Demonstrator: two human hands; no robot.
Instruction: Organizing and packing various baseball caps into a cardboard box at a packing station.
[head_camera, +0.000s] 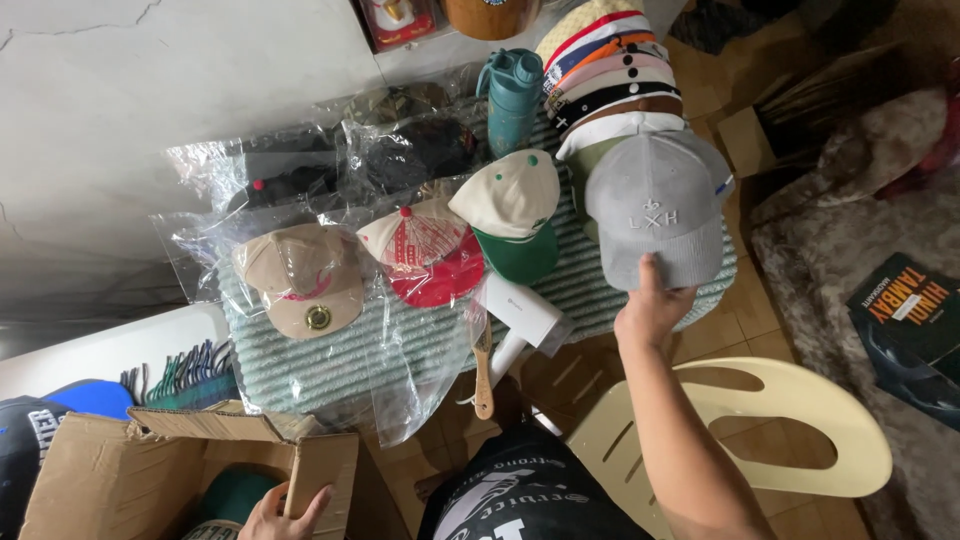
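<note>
Grey cap (655, 205), brim toward person, pinched by right hand (652, 310)

clear plastic bags (290, 215) on mat; brown cardboard box (110, 470) (bottom left).

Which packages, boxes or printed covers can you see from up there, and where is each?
Cardboard box: bottom left, brown, open; left hand on its flap.
Clear plastic bags: left half of the green mat, crinkled, with caps inside.
Dark book: far right on the floor, orange lettering.
Red packaged item: top edge, partly cut off.
</note>
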